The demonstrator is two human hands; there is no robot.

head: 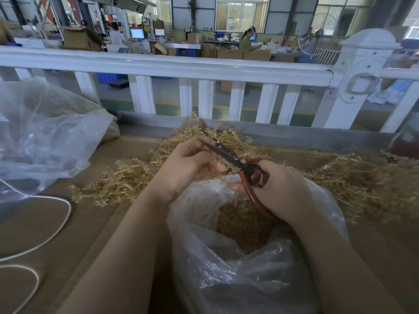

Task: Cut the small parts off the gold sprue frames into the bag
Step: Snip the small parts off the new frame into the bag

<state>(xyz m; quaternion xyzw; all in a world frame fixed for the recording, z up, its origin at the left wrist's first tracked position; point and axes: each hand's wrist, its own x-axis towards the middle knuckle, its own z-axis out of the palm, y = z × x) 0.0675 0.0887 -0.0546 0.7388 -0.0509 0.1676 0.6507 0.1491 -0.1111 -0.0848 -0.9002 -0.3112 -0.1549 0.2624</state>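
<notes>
My right hand [284, 191] grips the red handles of a pair of scissors [229, 156], whose dark blades point up and left. My left hand [190, 162] holds a gold sprue frame [221, 135] up against the blades, its fingers curled round the stem. Both hands hover over the open mouth of a clear plastic bag [226, 268] that holds a heap of small gold parts [242, 225]. Piles of gold sprue frames lie on the table to the left [118, 182], behind the hands and to the right [362, 177].
A brown table surface [90, 223] carries a white cord [56, 234] at the left. A large crumpled clear bag [45, 137] sits at the far left. A white railing [204, 69] runs along the table's far side, with a workshop and people beyond.
</notes>
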